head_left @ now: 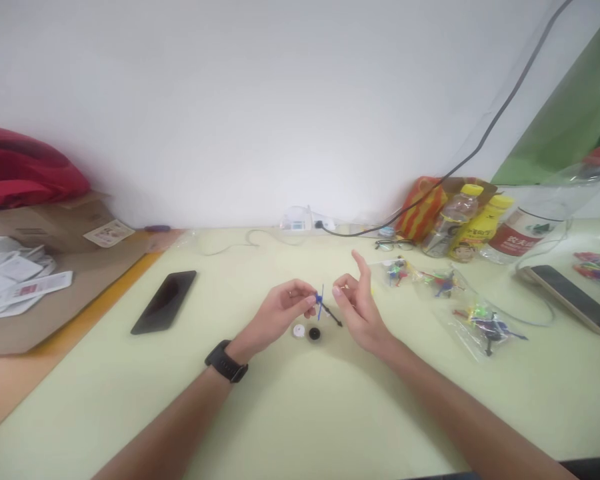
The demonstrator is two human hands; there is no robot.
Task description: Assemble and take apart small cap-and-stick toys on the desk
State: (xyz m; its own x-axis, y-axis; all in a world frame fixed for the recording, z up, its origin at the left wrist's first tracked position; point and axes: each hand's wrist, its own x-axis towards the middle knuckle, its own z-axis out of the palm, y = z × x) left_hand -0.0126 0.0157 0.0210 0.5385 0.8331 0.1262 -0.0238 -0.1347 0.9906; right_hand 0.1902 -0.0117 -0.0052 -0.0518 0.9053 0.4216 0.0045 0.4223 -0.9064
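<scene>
Above table [300,413], left hand [280,312] seemingly pinches blue toy [320,301].

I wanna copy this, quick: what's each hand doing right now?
Left hand: closed, pinching a small blue-and-black piece.
Right hand: partly curled, one finger raised; can't tell if it holds anything tiny.
</scene>
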